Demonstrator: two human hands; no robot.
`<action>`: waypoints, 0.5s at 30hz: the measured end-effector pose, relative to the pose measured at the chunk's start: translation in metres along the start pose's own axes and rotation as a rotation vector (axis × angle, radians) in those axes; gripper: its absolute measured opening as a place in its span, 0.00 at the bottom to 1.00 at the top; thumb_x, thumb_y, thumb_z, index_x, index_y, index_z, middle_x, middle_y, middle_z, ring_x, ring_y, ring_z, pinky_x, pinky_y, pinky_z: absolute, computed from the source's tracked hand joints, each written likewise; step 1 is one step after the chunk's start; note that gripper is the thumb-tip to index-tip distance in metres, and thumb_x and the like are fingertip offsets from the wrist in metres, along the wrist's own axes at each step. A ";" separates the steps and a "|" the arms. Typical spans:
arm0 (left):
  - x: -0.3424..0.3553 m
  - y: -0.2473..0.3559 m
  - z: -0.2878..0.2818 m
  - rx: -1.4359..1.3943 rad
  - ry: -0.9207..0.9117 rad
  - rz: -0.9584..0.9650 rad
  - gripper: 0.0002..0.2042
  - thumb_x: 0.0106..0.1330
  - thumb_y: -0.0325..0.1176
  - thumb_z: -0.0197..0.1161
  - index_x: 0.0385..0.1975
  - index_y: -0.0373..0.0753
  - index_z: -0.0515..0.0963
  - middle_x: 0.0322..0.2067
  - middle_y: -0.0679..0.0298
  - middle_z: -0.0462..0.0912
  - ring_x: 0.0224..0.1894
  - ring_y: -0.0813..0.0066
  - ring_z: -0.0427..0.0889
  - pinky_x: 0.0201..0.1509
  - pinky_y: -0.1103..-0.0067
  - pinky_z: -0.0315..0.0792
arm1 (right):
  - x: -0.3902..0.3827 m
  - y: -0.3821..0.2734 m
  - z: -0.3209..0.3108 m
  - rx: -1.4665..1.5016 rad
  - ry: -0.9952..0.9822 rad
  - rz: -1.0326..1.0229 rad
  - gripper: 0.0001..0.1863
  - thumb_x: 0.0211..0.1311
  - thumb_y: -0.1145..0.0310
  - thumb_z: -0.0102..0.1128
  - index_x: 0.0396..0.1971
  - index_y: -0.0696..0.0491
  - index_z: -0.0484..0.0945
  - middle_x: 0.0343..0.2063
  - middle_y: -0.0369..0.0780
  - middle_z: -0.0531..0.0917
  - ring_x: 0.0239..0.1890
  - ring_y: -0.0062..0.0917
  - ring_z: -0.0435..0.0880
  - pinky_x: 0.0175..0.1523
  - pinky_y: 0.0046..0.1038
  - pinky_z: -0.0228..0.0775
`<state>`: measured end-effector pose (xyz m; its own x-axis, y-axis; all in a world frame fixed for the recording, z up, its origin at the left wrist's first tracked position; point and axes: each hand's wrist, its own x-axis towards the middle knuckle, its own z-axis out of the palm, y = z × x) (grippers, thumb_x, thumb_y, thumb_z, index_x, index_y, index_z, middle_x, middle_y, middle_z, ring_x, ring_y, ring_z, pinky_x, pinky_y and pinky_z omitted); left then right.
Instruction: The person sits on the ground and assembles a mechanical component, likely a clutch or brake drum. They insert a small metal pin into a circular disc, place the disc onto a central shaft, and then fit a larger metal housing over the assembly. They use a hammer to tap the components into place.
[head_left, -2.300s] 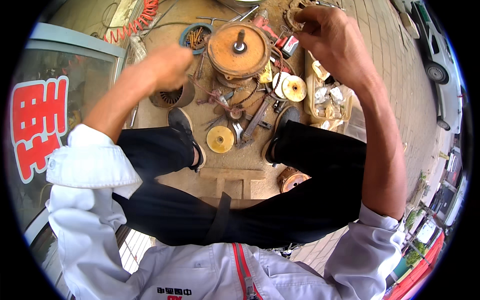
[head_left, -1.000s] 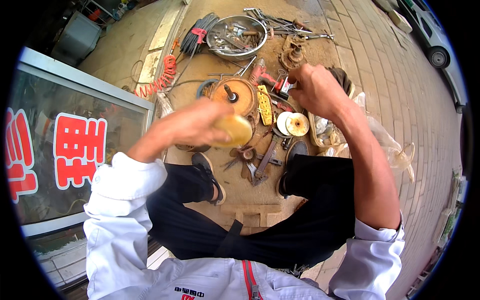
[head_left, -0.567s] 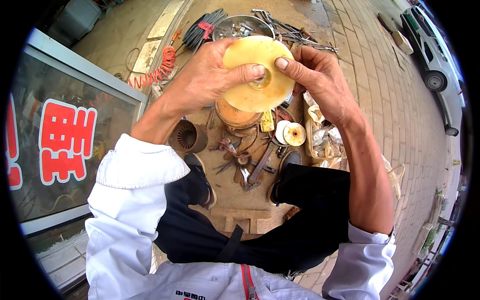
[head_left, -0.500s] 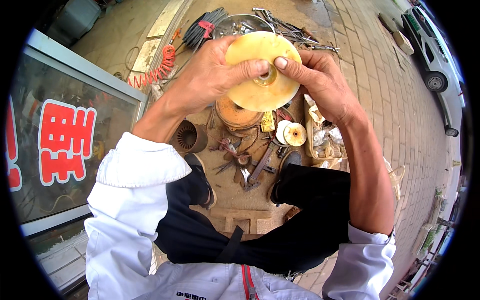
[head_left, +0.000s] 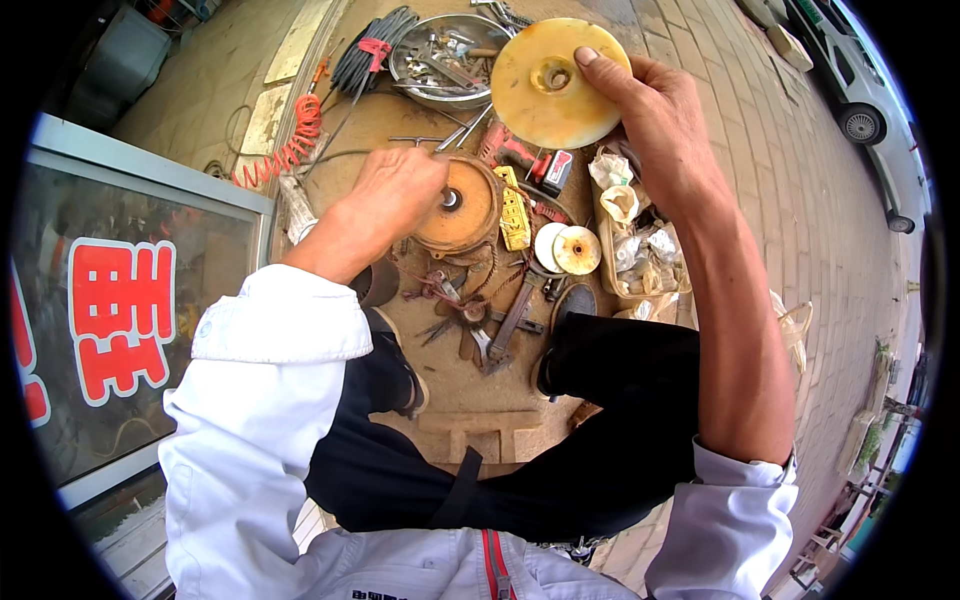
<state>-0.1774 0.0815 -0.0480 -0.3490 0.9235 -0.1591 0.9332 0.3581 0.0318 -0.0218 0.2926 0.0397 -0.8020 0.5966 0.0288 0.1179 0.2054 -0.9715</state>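
My right hand (head_left: 665,120) grips the edge of a yellow plastic impeller (head_left: 520,95), a flat disc with a raised metal-lined hub, its thumb lying on the face. My left hand (head_left: 395,195) is lowered over the left edge of a rusty orange round pump housing (head_left: 470,222), which has a dark shaft end in its middle. The left fingers are bent downward and mostly hidden behind the back of the hand. Right of the housing lie a yellow block with holes (head_left: 514,215) and a smaller yellowed impeller (head_left: 577,250), partly over a white disc (head_left: 547,247).
A metal bowl of small parts (head_left: 410,65) and a red cordless drill (head_left: 515,150) lie beyond the housing. A hammer (head_left: 510,325) and pliers lie near my feet. A bin of bagged parts (head_left: 650,285) stands right; a coiled red hose (head_left: 305,130) and glass door (head_left: 120,290) are left.
My left hand has let go of the impeller and dropped to the housing. My right hand alone keeps the impeller, now slightly higher and farther right.
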 end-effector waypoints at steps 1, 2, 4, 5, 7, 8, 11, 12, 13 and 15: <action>0.002 -0.002 0.004 0.001 -0.014 0.011 0.16 0.59 0.34 0.71 0.43 0.33 0.78 0.39 0.50 0.83 0.44 0.44 0.83 0.45 0.59 0.77 | 0.000 0.000 -0.001 -0.001 -0.008 -0.001 0.25 0.66 0.53 0.62 0.40 0.66 0.85 0.26 0.40 0.84 0.26 0.18 0.75 0.33 0.26 0.67; 0.005 -0.003 0.004 0.005 -0.028 0.027 0.15 0.59 0.34 0.71 0.41 0.33 0.78 0.38 0.50 0.83 0.43 0.44 0.83 0.44 0.59 0.77 | -0.001 -0.001 -0.003 0.001 -0.011 -0.002 0.25 0.66 0.54 0.62 0.40 0.66 0.85 0.25 0.39 0.83 0.26 0.18 0.75 0.33 0.26 0.67; 0.006 -0.005 0.003 -0.018 -0.003 0.077 0.14 0.61 0.35 0.70 0.38 0.33 0.78 0.37 0.50 0.83 0.41 0.44 0.83 0.43 0.58 0.76 | -0.002 -0.002 -0.005 -0.001 0.018 -0.021 0.25 0.65 0.54 0.62 0.41 0.67 0.85 0.25 0.40 0.83 0.26 0.17 0.74 0.31 0.26 0.67; 0.003 -0.004 0.002 -0.045 0.034 0.109 0.13 0.61 0.36 0.70 0.37 0.33 0.78 0.36 0.49 0.83 0.40 0.44 0.83 0.42 0.57 0.76 | -0.002 0.000 -0.005 0.001 0.030 -0.029 0.25 0.65 0.55 0.62 0.41 0.67 0.85 0.24 0.40 0.83 0.25 0.17 0.74 0.31 0.26 0.66; 0.002 -0.004 0.006 -0.093 0.107 0.138 0.13 0.63 0.38 0.68 0.32 0.33 0.77 0.32 0.49 0.82 0.37 0.43 0.82 0.40 0.56 0.74 | -0.003 0.003 -0.007 0.008 0.015 -0.044 0.25 0.65 0.55 0.62 0.41 0.68 0.85 0.25 0.40 0.83 0.25 0.17 0.75 0.30 0.27 0.67; 0.003 -0.004 0.004 -0.089 0.104 0.145 0.13 0.63 0.38 0.68 0.31 0.33 0.77 0.30 0.49 0.82 0.36 0.43 0.82 0.40 0.56 0.74 | -0.004 0.001 -0.009 0.010 0.006 -0.054 0.25 0.65 0.55 0.62 0.41 0.68 0.85 0.25 0.40 0.83 0.25 0.17 0.75 0.30 0.27 0.67; 0.007 -0.001 -0.002 -0.030 0.076 0.173 0.13 0.63 0.39 0.68 0.29 0.34 0.78 0.25 0.49 0.81 0.33 0.42 0.81 0.40 0.57 0.74 | -0.004 -0.002 -0.017 -0.039 -0.053 0.008 0.25 0.68 0.51 0.64 0.44 0.63 0.85 0.29 0.39 0.86 0.26 0.17 0.78 0.33 0.22 0.69; 0.009 0.000 -0.007 0.021 0.056 0.187 0.14 0.63 0.40 0.68 0.29 0.34 0.78 0.23 0.49 0.80 0.32 0.42 0.81 0.39 0.57 0.74 | -0.005 -0.003 -0.018 -0.033 -0.035 -0.002 0.25 0.68 0.51 0.64 0.44 0.63 0.85 0.28 0.39 0.86 0.26 0.17 0.78 0.33 0.22 0.69; 0.010 0.001 -0.010 0.072 0.037 0.200 0.14 0.64 0.41 0.68 0.28 0.34 0.78 0.22 0.49 0.79 0.30 0.42 0.81 0.38 0.57 0.75 | -0.007 -0.003 -0.017 -0.027 -0.018 -0.012 0.25 0.68 0.51 0.64 0.44 0.63 0.85 0.28 0.39 0.86 0.26 0.17 0.78 0.33 0.22 0.69; 0.011 -0.002 -0.006 0.094 0.011 0.173 0.15 0.65 0.42 0.66 0.26 0.34 0.81 0.23 0.49 0.82 0.31 0.44 0.83 0.40 0.58 0.76 | -0.015 -0.012 -0.020 -0.017 -0.001 0.035 0.22 0.68 0.56 0.63 0.43 0.63 0.85 0.29 0.41 0.87 0.27 0.20 0.80 0.34 0.24 0.71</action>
<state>-0.1837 0.0919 -0.0434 -0.1829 0.9719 -0.1484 0.9831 0.1798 -0.0344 0.0003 0.2967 0.0555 -0.7977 0.6030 -0.0051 0.1559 0.1980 -0.9677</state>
